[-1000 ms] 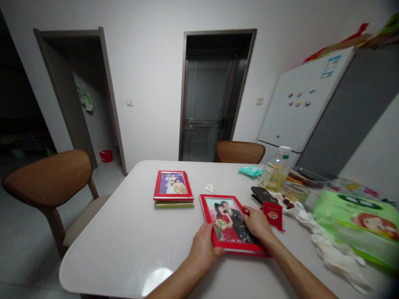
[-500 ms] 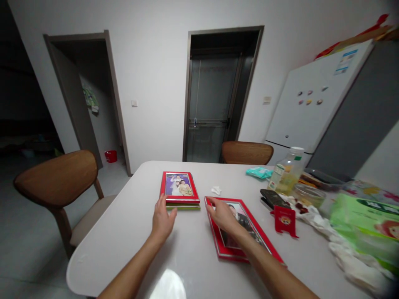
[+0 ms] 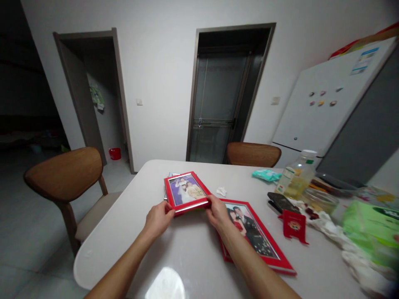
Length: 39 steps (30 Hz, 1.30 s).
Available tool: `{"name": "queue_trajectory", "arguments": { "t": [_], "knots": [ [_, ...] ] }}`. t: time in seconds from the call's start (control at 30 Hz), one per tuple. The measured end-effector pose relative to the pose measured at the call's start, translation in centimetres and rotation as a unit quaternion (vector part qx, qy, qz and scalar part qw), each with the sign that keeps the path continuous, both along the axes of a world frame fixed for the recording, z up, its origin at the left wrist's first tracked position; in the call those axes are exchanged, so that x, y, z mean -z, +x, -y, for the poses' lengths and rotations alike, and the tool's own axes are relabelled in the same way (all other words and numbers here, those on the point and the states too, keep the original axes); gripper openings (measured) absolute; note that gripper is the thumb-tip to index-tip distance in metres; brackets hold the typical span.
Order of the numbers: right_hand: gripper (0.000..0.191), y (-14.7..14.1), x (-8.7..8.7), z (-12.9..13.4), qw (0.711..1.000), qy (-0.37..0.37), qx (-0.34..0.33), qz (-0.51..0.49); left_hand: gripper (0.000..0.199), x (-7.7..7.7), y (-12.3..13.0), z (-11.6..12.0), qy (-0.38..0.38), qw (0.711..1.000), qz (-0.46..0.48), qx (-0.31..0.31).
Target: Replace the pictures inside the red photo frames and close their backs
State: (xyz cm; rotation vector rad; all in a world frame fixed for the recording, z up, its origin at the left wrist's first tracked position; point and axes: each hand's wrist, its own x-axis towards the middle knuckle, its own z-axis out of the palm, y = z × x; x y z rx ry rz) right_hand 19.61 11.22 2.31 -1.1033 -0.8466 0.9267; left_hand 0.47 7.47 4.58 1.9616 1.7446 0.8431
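A small red picture frame [image 3: 186, 191] with a photo of people in wedding clothes is held by its near corners, tilted just above the stack at the table's far side. My left hand [image 3: 158, 217] grips its near left corner. My right hand [image 3: 217, 211] closes on the near right corner. Beneath it, the edge of another frame [image 3: 166, 195] shows; most of it is hidden. A larger red picture frame [image 3: 255, 232] with a couple's photo lies flat on the table, partly under my right forearm.
On the white table [image 3: 115, 232] stand a plastic bottle [image 3: 294, 176], a dark phone-like item [image 3: 280, 203], a red card [image 3: 294, 225], a teal packet [image 3: 266, 175] and a green tissue pack [image 3: 370, 228]. Crumpled tissue [image 3: 221, 191] lies mid-table. Wooden chairs [image 3: 67, 176] flank the table.
My right hand has left the larger frame and moved to the small one. Both hands now grip the small frame, which has been raised and turned on its stack.
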Motion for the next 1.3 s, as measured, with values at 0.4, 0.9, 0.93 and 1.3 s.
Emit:
{"name": "queue_trajectory", "arguments": {
  "t": [0.4, 0.9, 0.93, 1.3],
  "knots": [
    [0.034, -2.1, -7.3, 14.7, 0.941, 0.175, -0.047, 0.284, 0.059, -4.3, 2.4, 6.9, -0.026, 0.907, 0.392, 0.153],
    [0.043, -8.4, 4.0, 16.1, 0.711, 0.249, -0.196, 0.627, 0.052, 2.8, -2.1, 6.8, -0.063, 0.958, 0.273, 0.060],
    [0.037, -8.8, 4.5, 16.0, 0.707, 0.249, -0.195, 0.633, 0.053, 3.1, -2.3, 6.6, -0.053, 0.973, 0.220, 0.049],
    [0.032, -6.7, -1.2, 15.1, 0.801, 0.192, -0.275, 0.497, 0.051, 5.6, -2.5, 6.0, -0.006, 1.000, -0.021, 0.019]
  ]
}}
